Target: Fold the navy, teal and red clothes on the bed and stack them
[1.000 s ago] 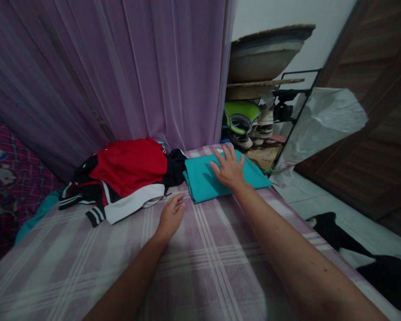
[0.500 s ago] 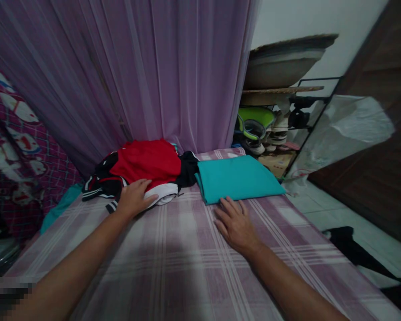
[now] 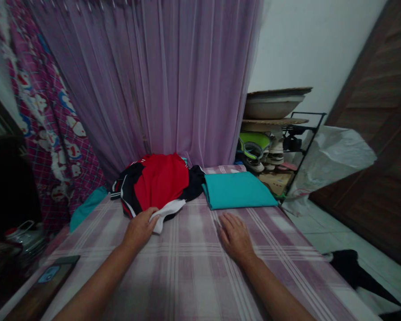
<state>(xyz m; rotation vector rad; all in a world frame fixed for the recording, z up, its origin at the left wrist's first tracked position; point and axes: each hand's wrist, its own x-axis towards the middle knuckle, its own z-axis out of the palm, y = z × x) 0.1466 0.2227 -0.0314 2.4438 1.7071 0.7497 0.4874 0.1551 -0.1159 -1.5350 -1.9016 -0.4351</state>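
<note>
The jacket (image 3: 163, 180) lies just beyond the nearer left hand (image 3: 140, 230), fingers seemingly pinching its white hem (image 3: 169, 209); right hand (image 3: 235, 237) loose.

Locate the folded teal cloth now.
In the head view, the folded teal cloth lies right of centre on the plaid sheet, just beyond the right hand.

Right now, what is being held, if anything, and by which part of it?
The left hand grips the red, black and white cloth garment by its white band, at the near edge. The right hand holds nothing.
</note>
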